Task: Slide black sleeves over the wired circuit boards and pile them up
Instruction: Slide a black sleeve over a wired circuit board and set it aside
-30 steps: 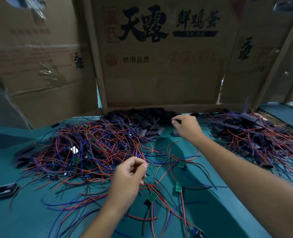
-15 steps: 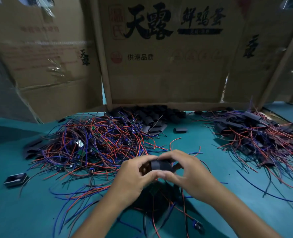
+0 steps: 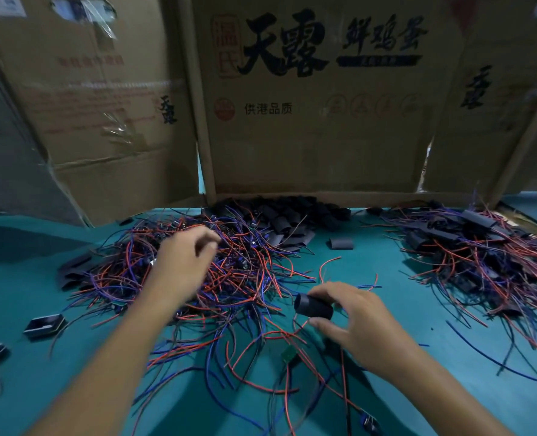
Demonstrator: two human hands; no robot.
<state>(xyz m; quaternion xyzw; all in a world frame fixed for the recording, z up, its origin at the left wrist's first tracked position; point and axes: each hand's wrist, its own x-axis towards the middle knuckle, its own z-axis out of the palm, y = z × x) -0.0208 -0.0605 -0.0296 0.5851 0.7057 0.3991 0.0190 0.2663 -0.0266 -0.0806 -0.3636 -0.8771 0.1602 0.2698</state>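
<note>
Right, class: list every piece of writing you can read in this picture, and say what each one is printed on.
"天露": large black characters on the middle cardboard box.
"鲜鸡蛋": black characters beside them, same box.
"供港品质": small black characters lower on that box.
"天露": small vertical print on the left box and on the right box.
Too blurred to read: the red seals, the banner under "鲜鸡蛋", the faded red lines on the left box.

teal table | printed cardboard boxes upright along back edge | two small black trays left
</note>
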